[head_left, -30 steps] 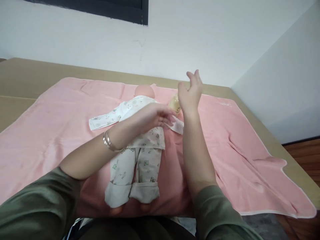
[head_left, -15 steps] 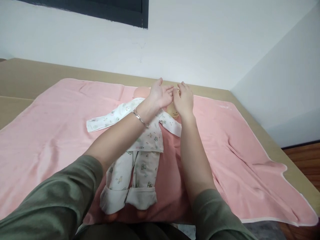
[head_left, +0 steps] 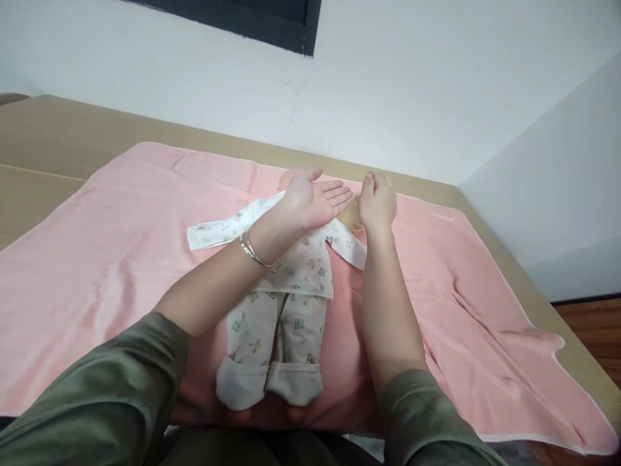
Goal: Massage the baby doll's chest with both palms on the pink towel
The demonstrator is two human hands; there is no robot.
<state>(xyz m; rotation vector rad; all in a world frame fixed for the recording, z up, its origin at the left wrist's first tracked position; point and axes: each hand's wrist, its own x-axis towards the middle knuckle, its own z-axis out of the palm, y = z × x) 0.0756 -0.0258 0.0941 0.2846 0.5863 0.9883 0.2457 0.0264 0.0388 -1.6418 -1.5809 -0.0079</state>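
My left hand (head_left: pixel 320 202) is open, palm up, fingers stretched toward the right, above the chest of a baby doll. Silvery bracelets (head_left: pixel 255 251) circle its wrist. My right hand (head_left: pixel 378 202) is closed, fingers curled, just right of the left fingertips; what it holds, if anything, is hidden. A yellowish object (head_left: pixel 353 217) with dark markings shows between the hands, partly covered. The doll lies on its back in a white printed top (head_left: pixel 313 268) and trousers (head_left: pixel 301 330) with turned-up cuffs. Its head (head_left: pixel 291 176) is mostly hidden behind my left hand.
A pink blanket (head_left: pixel 466 336) with pale edging lies under the doll on a wooden-topped table (head_left: pixel 87 133). Behind rises a white wall (head_left: pixel 388 84) with a dark frame (head_left: pixel 272 26). Brown flooring (head_left: pixel 589 336) shows at the right.
My right hand has moved away from my left and its fingers have curled closed. My left hand has turned flatter, fingers straighter. The view has shifted slightly.
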